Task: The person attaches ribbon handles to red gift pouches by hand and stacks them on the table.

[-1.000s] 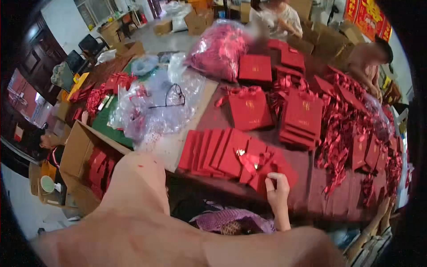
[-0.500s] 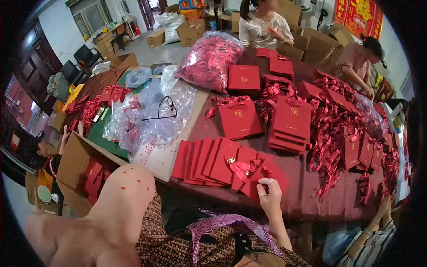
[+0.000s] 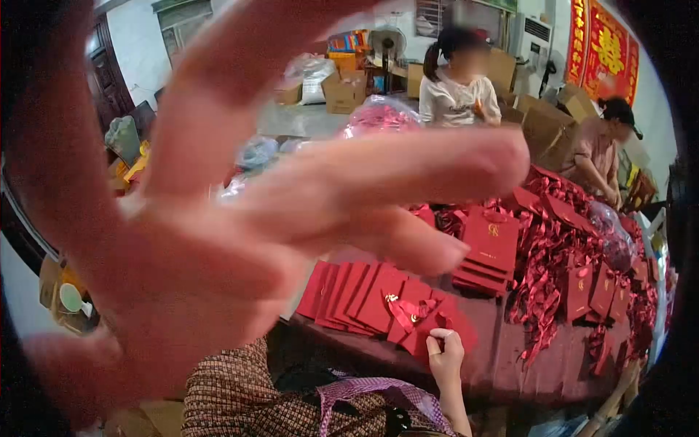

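My left hand (image 3: 240, 211) is raised very close to the camera, blurred, its fingers stretched out and spread apart, with nothing visible in it. It covers much of the left half of the view. At the table's near edge, my right hand (image 3: 446, 351) has its fingers closed on the edge of a red gift bag (image 3: 417, 345). A red ribbon (image 3: 405, 315) lies across that bag. Just left of it, several flat red bags (image 3: 348, 295) overlap in a fan.
Stacked red bags with gold lettering (image 3: 489, 244) stand behind my right hand. Ribboned bags (image 3: 542, 255) heap up on the right of the dark red tablecloth (image 3: 539, 371). Two people (image 3: 460, 95) are across the table; another person's forearm (image 3: 615, 400) shows lower right.
My left hand has risen from the lower left to right before the camera, fingers spreading. The view has tilted up slightly. My right hand stays at the red bag.
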{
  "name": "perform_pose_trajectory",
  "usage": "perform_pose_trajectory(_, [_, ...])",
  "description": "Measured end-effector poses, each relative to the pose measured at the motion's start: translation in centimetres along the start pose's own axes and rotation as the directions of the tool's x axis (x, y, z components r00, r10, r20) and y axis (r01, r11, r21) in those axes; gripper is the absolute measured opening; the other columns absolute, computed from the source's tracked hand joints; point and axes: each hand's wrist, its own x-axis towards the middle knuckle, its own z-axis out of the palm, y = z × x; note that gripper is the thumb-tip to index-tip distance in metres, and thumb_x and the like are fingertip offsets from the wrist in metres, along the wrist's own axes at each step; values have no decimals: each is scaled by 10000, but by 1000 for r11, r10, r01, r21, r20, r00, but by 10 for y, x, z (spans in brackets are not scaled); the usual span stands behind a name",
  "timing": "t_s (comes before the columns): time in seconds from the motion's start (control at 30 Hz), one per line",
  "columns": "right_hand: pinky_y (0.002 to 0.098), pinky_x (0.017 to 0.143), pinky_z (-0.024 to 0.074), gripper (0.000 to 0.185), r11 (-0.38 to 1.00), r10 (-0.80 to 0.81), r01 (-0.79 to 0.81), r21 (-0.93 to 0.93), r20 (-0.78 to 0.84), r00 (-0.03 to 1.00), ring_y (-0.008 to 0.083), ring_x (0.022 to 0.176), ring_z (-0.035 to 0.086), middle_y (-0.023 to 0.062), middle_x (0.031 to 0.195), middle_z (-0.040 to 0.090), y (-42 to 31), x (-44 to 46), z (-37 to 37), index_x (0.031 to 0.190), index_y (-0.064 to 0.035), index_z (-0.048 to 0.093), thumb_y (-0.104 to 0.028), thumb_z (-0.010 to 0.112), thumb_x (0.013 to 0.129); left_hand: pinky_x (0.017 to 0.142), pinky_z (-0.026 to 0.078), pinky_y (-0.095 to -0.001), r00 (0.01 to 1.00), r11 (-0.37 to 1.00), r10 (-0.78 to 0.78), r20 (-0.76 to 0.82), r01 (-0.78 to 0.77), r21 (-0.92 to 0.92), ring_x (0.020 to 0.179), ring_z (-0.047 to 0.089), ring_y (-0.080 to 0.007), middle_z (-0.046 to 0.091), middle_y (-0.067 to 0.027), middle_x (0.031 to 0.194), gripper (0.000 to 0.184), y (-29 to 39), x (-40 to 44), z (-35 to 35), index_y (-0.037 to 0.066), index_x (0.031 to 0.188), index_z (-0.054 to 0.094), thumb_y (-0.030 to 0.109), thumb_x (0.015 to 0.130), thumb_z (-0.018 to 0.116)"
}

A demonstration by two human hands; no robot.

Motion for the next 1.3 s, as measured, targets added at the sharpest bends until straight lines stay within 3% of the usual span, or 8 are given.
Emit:
perform_pose_trajectory(0.17, [370,723,498,126,988,138,-140,62,29,990,293,807,624,128,858,654,-7,1,1,872,-32,629,-36,691,762,855,473,-335,991,930,-40,-130,85,359,990,596,-262,622,-160,1058,292,-35,24,-2,-25,1042,629,200,860,593])
perform_pose_trajectory(0.2, [365,722,501,125,991,45,-36,-132,62,997,294,798,626,132,850,652,-4,-1,-6,866,-32,637,-41,698,756,854,473,-335,987,896,-41,-156,105,432,987,596,-261,623,-160,1055,289,-50,36,-1,-24,1040,629,197,858,595])
perform_pose_trajectory(0.47, [369,689,502,154,998,-41,41,-42,11,999,294,786,627,114,853,652,9,-2,1,874,-56,635,-52,719,745,841,476,-334,951,627,-199,-238,310,715,968,600,-260,628,-156,1037,269,-165,104,17,-19,1023,634,177,840,613])
perform_pose_trajectory(0.5, [342,906,478,367,998,-4,14,-61,167,986,307,1041,555,93,1232,534,16,-10,-3,1201,-107,530,-309,627,910,840,476,-334,946,609,-220,-240,325,723,966,600,-260,629,-156,1035,267,-172,106,18,-18,1021,634,174,838,615])
perform_pose_trajectory(0.6, [333,859,495,134,982,-159,160,100,-12,987,291,925,597,74,1022,622,-3,8,-2,999,-53,617,-102,655,880,835,477,-334,938,589,-256,-232,342,732,959,601,-260,631,-154,1028,260,-184,108,25,-17,1015,636,166,831,621])
perform_pose_trajectory(0.63, [371,703,500,166,999,33,-32,-14,84,996,294,798,625,117,864,654,-11,8,-7,896,-57,628,-50,714,754,834,477,-333,938,591,-256,-232,342,730,956,602,-259,631,-154,1026,258,-186,107,27,-16,1013,637,164,829,623])
perform_pose_trajectory(1.07, [360,745,504,213,997,55,-56,44,16,998,294,856,630,147,935,645,9,1,2,966,-29,604,-11,695,775,814,482,-332,974,680,40,-223,137,720,925,607,-257,640,-148,996,231,-71,45,-12,-8,986,644,130,800,652])
perform_pose_trajectory(1.3, [320,743,503,159,991,92,-88,103,-28,995,254,837,636,123,893,647,8,-5,-2,915,-17,612,36,672,778,803,484,-331,969,947,-173,-174,213,242,909,610,-256,644,-145,981,220,-64,-13,77,-4,971,648,112,785,667])
